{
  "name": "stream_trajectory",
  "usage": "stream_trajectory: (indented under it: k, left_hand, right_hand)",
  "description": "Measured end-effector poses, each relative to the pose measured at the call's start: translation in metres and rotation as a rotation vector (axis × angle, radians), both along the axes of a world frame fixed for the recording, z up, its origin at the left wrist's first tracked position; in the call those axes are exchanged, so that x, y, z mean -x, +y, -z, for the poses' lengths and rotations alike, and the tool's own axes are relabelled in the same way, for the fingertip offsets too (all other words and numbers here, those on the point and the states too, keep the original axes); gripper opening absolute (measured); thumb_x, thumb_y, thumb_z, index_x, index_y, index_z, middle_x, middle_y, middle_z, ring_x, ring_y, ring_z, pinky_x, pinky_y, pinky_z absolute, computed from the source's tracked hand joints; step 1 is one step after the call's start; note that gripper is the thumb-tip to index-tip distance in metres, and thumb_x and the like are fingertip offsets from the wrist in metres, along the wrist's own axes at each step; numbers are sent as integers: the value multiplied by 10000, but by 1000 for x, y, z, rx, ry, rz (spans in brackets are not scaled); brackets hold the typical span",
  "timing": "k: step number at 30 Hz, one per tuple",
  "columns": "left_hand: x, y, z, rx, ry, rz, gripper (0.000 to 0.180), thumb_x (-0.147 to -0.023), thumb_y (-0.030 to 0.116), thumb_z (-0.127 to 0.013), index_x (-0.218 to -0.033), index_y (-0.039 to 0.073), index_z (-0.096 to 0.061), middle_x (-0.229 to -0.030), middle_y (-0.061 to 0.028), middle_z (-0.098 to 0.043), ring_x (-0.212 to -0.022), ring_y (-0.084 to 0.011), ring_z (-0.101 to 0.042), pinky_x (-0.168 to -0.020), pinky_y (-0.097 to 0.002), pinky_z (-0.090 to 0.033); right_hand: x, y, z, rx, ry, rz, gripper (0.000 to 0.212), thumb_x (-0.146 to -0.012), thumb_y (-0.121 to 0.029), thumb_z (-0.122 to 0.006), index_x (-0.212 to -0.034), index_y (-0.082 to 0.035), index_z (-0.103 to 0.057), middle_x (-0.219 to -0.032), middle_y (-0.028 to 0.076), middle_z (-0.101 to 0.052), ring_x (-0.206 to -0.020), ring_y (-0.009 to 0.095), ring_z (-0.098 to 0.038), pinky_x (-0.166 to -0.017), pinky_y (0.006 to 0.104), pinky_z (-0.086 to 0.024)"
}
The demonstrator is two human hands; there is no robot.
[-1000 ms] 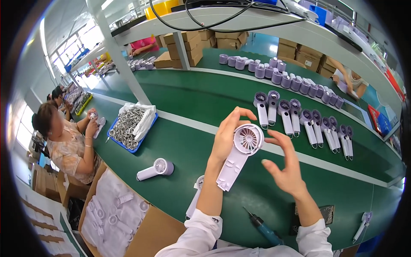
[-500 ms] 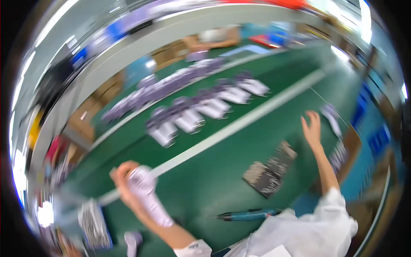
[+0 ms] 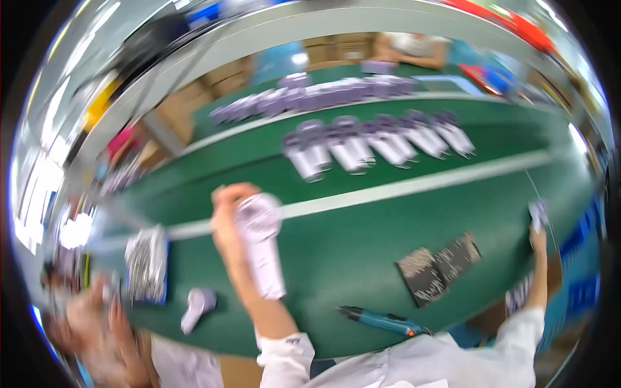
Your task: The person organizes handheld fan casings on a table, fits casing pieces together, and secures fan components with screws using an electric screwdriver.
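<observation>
My left hand (image 3: 228, 216) is closed round a pale lilac plastic piece (image 3: 264, 258) with a round head and a long flat handle. The head is up by my fingers and the handle hangs along my forearm. Far to the right, my right hand (image 3: 538, 240) is closed on the lower end of another lilac piece (image 3: 538, 212) near the bench edge; its fingers are small and partly hidden. A teal electric screwdriver (image 3: 385, 321) lies on the green bench in front of me. Beyond it are two dark trays of screws (image 3: 424, 275), side by side.
Lilac pieces (image 3: 349, 145) stand in a row across the white strip (image 3: 414, 189), with a denser row (image 3: 317, 96) behind. At left lie a bag of silvery parts (image 3: 147, 262) and a single lilac piece (image 3: 197, 307). A co-worker (image 3: 97, 323) sits at lower left, another at the far side.
My right hand has gone from spread beside the lilac piece at the right to closed on it. My left hand still holds its piece, now more upright. The whole view has turned.
</observation>
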State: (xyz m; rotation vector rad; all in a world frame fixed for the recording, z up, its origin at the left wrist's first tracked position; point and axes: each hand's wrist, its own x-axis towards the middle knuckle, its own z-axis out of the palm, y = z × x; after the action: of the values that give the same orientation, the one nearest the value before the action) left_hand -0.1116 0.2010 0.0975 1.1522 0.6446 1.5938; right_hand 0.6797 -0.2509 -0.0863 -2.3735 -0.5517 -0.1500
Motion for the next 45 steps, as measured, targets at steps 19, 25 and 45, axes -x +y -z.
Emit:
stream_trajectory:
  k: [19, 25, 45]
  left_hand:
    - [21, -21, -28, -255, 100, -62, 376, -1007, 281, -410, -817, 0, -573, -688, -24, -518, -674, -87, -480, -653, -257, -414]
    - [43, -28, -26, -154, 105, -74, 393, -1009, 295, -407, -802, 4, -571, -686, -29, -529, -653, -82, -490, -634, -260, -422]
    - [32, -22, -21, -120, 235, -337, 367, -986, 300, -459, -795, -2, -547, -516, -75, -495, -466, -145, -461, -495, -324, -372]
  right_hand:
    - [571, 557, -28, -393, 227, -1685, 438, -905, -153, -566, -1291, 10, -438, -1265, 138, -525, -1126, 229, -535, -965, 349, -407]
    - [699, 547, -120, -414, 1704, -1529, 424, -898, -367, -583, -1036, 34, -583, -935, 268, -623, -853, 391, -608, -762, 473, -481]
    - [674, 430, -121, -572, 1229, -1358, 554, -988, -460, -362, -1343, -36, -376, -1300, 91, -477, -1167, 209, -489, -968, 344, -399]
